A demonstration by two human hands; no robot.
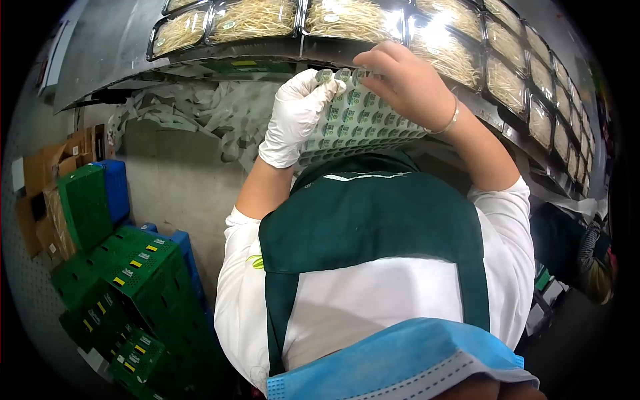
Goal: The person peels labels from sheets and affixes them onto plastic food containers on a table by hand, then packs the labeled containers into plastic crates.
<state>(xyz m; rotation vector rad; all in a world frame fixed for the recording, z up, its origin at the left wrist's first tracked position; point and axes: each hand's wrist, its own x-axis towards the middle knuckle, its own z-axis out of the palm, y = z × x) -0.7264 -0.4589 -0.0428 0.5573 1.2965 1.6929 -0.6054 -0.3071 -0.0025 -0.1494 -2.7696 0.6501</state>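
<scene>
In a white glove, my left hand [293,117] pinches the upper left corner of a sheet of round green-and-white labels [360,120], which hangs down in front of my apron. My bare right hand [410,83] is at the sheet's top right, with fingers bent and the thumb and forefinger closed at its edge. Whether a single label is between those fingertips cannot be made out. Just beyond my hands, clear-lidded black trays of bean sprouts [353,19] stand on a metal table [267,52]. Some of these trays carry a round label.
Strips of used label backing [200,110] hang in a tangle below the table's edge. Stacked green crates [133,267], a blue crate [115,190] and cardboard boxes [47,200] stand at the left. Another person [573,247] is close by on the right.
</scene>
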